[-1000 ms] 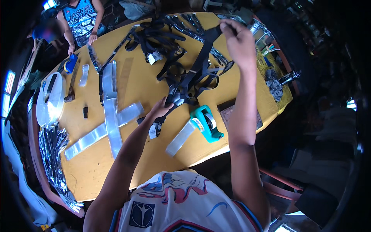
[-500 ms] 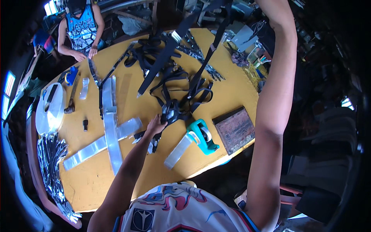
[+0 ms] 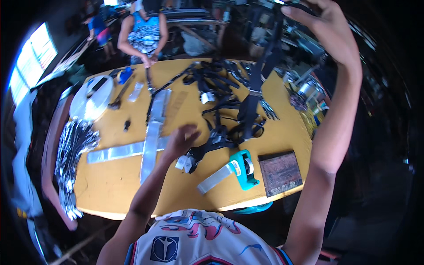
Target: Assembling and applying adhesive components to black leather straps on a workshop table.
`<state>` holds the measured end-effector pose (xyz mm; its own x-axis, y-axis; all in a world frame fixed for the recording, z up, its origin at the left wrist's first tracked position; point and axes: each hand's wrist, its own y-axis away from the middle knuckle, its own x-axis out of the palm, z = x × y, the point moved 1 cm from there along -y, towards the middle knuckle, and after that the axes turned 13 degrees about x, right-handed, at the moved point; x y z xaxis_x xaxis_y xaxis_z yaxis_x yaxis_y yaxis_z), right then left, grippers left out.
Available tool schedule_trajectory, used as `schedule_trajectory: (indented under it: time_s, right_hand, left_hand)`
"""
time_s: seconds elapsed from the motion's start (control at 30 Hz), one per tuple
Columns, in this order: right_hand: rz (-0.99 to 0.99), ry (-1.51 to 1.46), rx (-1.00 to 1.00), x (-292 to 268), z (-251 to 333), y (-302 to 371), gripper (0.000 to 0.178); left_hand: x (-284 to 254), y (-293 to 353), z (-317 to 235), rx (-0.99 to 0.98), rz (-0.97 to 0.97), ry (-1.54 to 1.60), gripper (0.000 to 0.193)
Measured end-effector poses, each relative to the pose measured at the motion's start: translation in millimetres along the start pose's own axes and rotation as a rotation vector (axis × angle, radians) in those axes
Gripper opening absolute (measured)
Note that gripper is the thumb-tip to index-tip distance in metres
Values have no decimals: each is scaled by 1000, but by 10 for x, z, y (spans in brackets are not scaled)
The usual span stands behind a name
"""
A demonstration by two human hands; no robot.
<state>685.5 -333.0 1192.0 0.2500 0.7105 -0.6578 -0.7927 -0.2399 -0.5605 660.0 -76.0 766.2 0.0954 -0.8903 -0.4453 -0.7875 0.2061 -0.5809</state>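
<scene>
Over the yellow counter (image 3: 119, 190), a black strap (image 3: 250, 108) slopes down from the right hand (image 3: 333, 33) grasping it to a tangle (image 3: 218, 138) just right of the loose, empty left hand (image 3: 180, 142).

this is looking like a workshop. black straps (image 3: 221, 138) and a teal tape dispenser (image 3: 241, 170) are lying on a yellow worktable (image 3: 115, 187). a co-worker (image 3: 148, 33) is standing across it.

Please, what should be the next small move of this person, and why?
Probably the left hand should take hold of the tangled black straps beside it: it appears to grip nothing, while the raised right hand holds up a wide black strap that reaches down to that tangle.
</scene>
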Motion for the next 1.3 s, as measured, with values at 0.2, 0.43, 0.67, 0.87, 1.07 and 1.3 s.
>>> schedule_trajectory:
  time_s: [0.2, 0.43, 0.67, 0.87, 1.07, 1.3]
  right_hand:
    - [193, 145, -446, 165, 345, 391, 22]
    - [171, 276, -738, 695, 929, 634, 24]
    - [482, 182, -683, 978, 1603, 640, 24]
    - [583, 320, -482, 1625, 2488, 428, 21]
    - [422, 126, -819, 3002, 2904, 371, 20]
    - [751, -92, -686, 3993, 3166, 714, 27]
  left_hand:
    - [-890, -849, -2187, 390, -298, 113, 48]
    - [-1105, -486, -2470, 110, -96, 203, 25]
    - [-1435, -45, -2291, -78, -197, 514, 32]
    - [-2054, 489, -2221, -76, -271, 841, 39]
    - [-2642, 1028, -2232, -11, -338, 571, 10]
    - [-3257, 1429, -2175, -32, -482, 628, 17]
